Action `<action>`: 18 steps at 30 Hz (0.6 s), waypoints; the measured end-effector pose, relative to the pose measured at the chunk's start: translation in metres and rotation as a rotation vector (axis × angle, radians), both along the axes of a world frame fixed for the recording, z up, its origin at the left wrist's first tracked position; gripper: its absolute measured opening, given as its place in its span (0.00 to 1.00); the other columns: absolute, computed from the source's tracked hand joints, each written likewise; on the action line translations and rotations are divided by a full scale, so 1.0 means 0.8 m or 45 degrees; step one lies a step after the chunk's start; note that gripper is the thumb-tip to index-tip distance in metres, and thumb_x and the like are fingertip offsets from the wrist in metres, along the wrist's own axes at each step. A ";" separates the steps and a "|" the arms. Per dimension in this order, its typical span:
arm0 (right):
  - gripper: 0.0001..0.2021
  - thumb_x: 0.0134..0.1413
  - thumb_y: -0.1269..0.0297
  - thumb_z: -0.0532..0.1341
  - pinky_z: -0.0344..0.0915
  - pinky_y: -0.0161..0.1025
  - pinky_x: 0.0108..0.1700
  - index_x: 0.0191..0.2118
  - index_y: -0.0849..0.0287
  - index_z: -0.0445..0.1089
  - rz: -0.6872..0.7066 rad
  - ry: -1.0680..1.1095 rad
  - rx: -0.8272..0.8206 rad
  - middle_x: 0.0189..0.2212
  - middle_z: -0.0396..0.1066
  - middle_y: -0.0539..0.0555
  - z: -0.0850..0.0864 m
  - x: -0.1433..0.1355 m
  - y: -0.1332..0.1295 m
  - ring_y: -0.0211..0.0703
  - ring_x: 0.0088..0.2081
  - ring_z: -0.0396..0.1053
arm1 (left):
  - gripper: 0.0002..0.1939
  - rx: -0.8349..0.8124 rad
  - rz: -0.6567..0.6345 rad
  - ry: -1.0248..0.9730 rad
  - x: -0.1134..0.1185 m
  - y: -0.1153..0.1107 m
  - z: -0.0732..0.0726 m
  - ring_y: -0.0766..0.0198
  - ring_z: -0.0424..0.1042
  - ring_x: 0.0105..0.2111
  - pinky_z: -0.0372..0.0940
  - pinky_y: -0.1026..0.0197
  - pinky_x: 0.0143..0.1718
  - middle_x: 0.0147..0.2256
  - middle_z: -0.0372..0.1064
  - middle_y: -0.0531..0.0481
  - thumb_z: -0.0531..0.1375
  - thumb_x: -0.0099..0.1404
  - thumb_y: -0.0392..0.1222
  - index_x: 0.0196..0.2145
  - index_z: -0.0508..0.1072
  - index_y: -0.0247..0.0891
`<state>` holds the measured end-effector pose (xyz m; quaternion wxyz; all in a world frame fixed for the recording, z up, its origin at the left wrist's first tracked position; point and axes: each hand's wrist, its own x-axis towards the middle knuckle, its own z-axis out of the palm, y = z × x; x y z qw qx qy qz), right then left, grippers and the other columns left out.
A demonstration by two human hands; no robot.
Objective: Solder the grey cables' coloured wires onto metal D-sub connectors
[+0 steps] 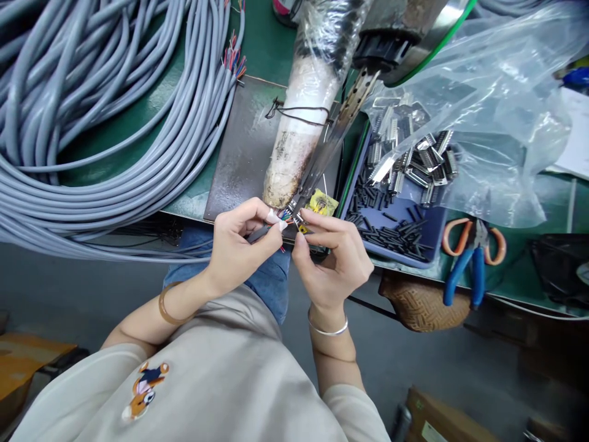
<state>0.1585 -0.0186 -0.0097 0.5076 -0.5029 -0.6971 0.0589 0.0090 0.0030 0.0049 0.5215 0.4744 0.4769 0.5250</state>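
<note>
My left hand [243,242] is closed around the end of a grey cable [259,234], with white wrapping on its thumb and forefinger tips. Thin coloured wires [287,216] fan out from the cable end, just past those fingertips. My right hand [334,255] is bent into a pinch right beside the wires; what sits between its fingertips is too small to make out. Directly above both hands, a soldering iron [322,153] with a perforated metal shaft points down at the wires. A small metal piece, partly hidden, lies near the iron's tip.
A plastic-wrapped white tube [301,116] slants over a dark plate [243,147]. Coiled grey cables [184,141] fill the left. At right stand a blue tray [409,261] with metal connectors [430,159] and black sleeves [396,236], a clear bag [501,135], and blue-handled [458,276] and orange-handled [455,236] tools.
</note>
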 end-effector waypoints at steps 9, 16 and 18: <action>0.10 0.59 0.75 0.67 0.80 0.37 0.42 0.35 0.53 0.68 0.025 -0.164 0.036 0.46 0.83 0.53 -0.004 0.004 -0.006 0.41 0.41 0.82 | 0.10 -0.131 -0.098 -0.053 -0.006 0.002 0.000 0.75 0.64 0.17 0.60 0.70 0.18 0.25 0.71 0.55 0.70 0.57 0.37 0.27 0.72 0.36; 0.10 0.58 0.76 0.69 0.79 0.41 0.45 0.38 0.53 0.72 0.009 -0.068 0.011 0.44 0.83 0.52 0.001 0.002 -0.001 0.43 0.43 0.81 | 0.08 -0.069 -0.069 -0.028 -0.005 0.001 -0.001 0.76 0.61 0.17 0.57 0.72 0.19 0.22 0.68 0.57 0.68 0.59 0.35 0.27 0.71 0.36; 0.10 0.58 0.76 0.69 0.79 0.41 0.46 0.39 0.53 0.73 0.003 -0.063 0.011 0.44 0.82 0.51 0.004 0.001 0.000 0.43 0.44 0.81 | 0.08 -0.036 -0.052 -0.006 -0.004 0.001 0.001 0.76 0.61 0.18 0.56 0.71 0.19 0.22 0.67 0.57 0.67 0.59 0.35 0.27 0.71 0.36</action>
